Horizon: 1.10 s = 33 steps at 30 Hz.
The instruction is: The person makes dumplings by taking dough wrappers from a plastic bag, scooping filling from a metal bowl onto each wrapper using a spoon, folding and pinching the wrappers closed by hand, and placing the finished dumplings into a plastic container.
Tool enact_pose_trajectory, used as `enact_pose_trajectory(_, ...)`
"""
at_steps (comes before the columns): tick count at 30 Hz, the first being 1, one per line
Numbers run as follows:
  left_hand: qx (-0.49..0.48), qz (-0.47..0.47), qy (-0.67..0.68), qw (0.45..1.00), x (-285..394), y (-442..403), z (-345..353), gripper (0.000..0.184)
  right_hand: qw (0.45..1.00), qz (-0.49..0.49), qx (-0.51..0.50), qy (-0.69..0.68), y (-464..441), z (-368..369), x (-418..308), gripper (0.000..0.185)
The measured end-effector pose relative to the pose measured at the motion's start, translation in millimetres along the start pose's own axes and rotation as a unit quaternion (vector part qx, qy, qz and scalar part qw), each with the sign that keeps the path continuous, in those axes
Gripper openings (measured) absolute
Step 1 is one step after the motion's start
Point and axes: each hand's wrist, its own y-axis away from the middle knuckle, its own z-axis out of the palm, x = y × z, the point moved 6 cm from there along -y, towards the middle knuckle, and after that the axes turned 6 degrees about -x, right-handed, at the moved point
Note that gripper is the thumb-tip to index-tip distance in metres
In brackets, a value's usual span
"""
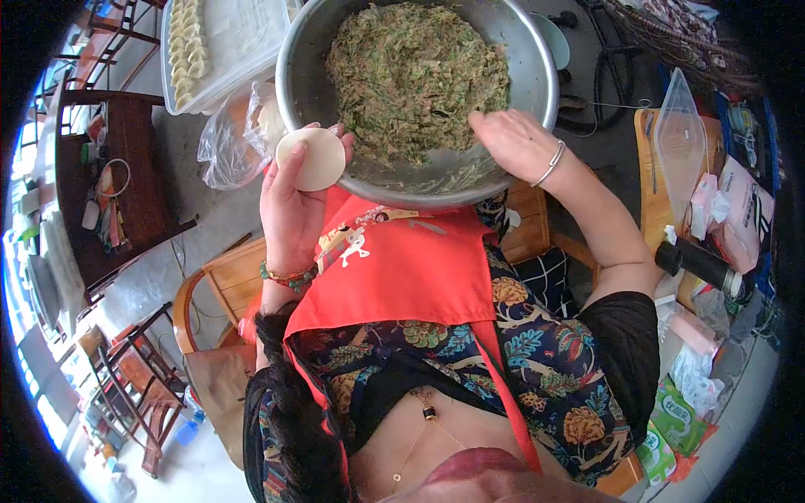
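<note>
Wrapper (320,164) in hand, right at the bowl's (530,71) rim!
Left hand (289,197) grips it under the thumb; right hand (516,146) curls over the filling (411,75), its hold impossible to tell.

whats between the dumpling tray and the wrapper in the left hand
In the head view, a clear plastic bag lies between the dumpling tray and the round wrapper in the left hand.

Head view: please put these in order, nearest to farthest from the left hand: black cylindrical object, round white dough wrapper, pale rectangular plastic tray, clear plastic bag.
1. Round white dough wrapper: held in the left hand.
2. Clear plastic bag: just to its left.
3. Pale rectangular plastic tray: farther, at upper left.
4. Black cylindrical object: far right.
</note>
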Motion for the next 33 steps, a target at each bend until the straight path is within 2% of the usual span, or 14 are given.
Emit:
enact_pose_trajectory(2,-0.002,-0.002,-0.002,1.000,0.7,-0.2,1.7,0.041,1.000,0.013,-0.017,0.009,4.9,-11.0,-1.6,0.010)
enact_pose_trajectory(5,-0.001,-0.003,-0.009,1.000,2.5,-1.5,3.0,0.042,0.999,0.019,0.034,0.009,19.4,-36.7,-6.8,0.007)
enact_pose_trajectory(7,0.000,-0.006,-0.013,1.000,0.5,-2.6,3.2,0.042,0.993,-0.036,0.111,-0.008,29.6,-54.1,-19.3,0.005)
enact_pose_trajectory(8,-0.001,-0.008,-0.010,1.000,-0.7,-3.7,3.3,0.042,0.993,-0.033,0.109,-0.009,27.9,-50.7,-20.0,0.005)
enact_pose_trajectory(10,-0.004,-0.011,-0.006,1.000,-3.6,-5.9,4.8,0.042,0.990,-0.109,0.081,-0.044,18.9,-32.9,-30.5,0.007)
enact_pose_trajectory(12,-0.006,-0.014,-0.007,1.000,-5.0,-7.2,7.1,0.041,0.989,-0.118,0.081,-0.031,10.5,-13.9,-29.7,0.010)
enact_pose_trajectory(14,-0.007,-0.015,-0.007,1.000,-3.6,-6.3,10.6,0.040,0.991,-0.120,0.054,-0.003,2.7,1.9,-28.6,0.033)
enact_pose_trajectory(18,-0.005,-0.013,-0.004,1.000,-2.8,-6.5,9.2,0.038,0.994,-0.108,0.033,0.003,-2.3,11.3,-24.5,0.035)
enact_pose_trajectory(23,-0.004,-0.011,-0.004,1.000,-4.5,-7.4,6.6,0.038,0.993,-0.088,-0.074,0.006,1.3,18.6,-18.4,0.030)
enact_pose_trajectory(27,-0.013,-0.013,-0.003,1.000,-5.6,-8.6,6.0,0.037,0.993,-0.102,-0.052,-0.017,3.6,13.3,-13.1,0.026)
enact_pose_trajectory(29,-0.011,-0.013,-0.001,1.000,-5.3,-8.7,6.6,0.037,0.997,-0.071,-0.005,-0.040,1.6,6.6,-7.9,0.024)
enact_pose_trajectory(33,-0.013,-0.010,-0.005,1.000,-4.6,-8.0,6.1,0.038,0.995,-0.082,-0.036,-0.037,3.8,13.9,-7.9,0.025)
